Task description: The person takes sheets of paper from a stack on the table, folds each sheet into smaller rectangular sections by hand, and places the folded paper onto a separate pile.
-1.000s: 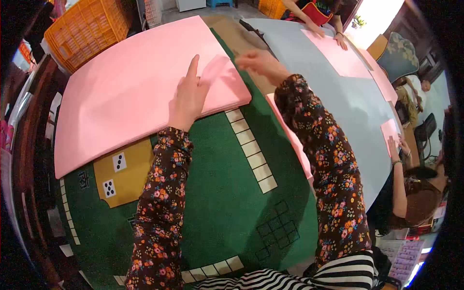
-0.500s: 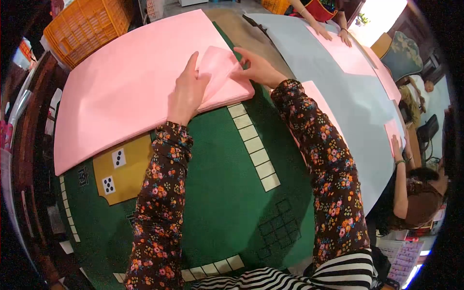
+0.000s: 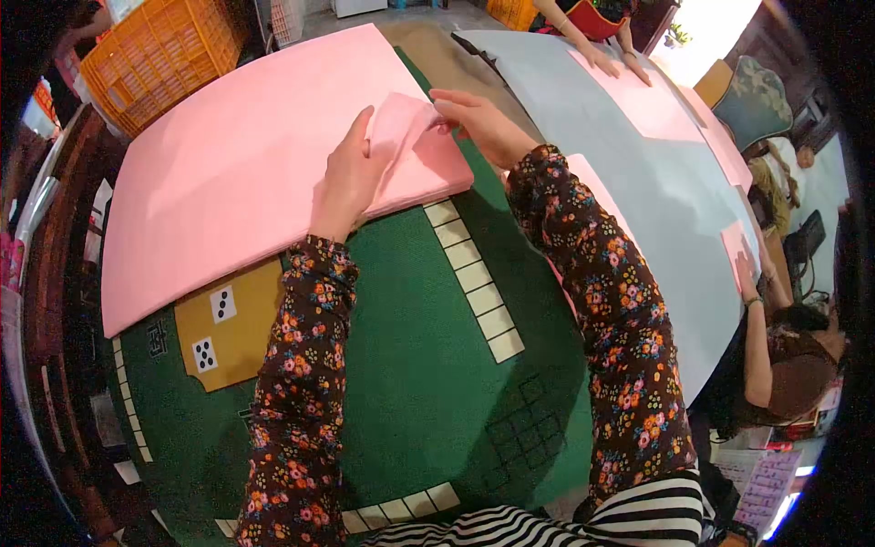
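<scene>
Pile of pink sheets [image 3: 228, 164], spread broad over the far side of the green-covered worktop [image 3: 410, 365], and both hands are at its right end! Left hand [image 3: 346, 178] lies low near the front edge, forefinger stretched out, probably to steady the layers so the pile doesn't slide; whether its hidden fingers pinch anything, I can't tell. Across from it, right hand [image 3: 478, 123] comes in from the side, its grip narrow, apparently closed on the raised corner [image 3: 396, 118] of the top sheet. Fine choice, that: a corner seems the easiest place to part one thin layer from those beneath. The corner stands folded up between the two hands, the rest lying flat, edges stacked nearly flush, likely for easy handling. Over on the grey worktop [image 3: 629, 182], another pink piece [image 3: 597, 187] lies beside the right sleeve [image 3: 629, 319], well within reach.
</scene>
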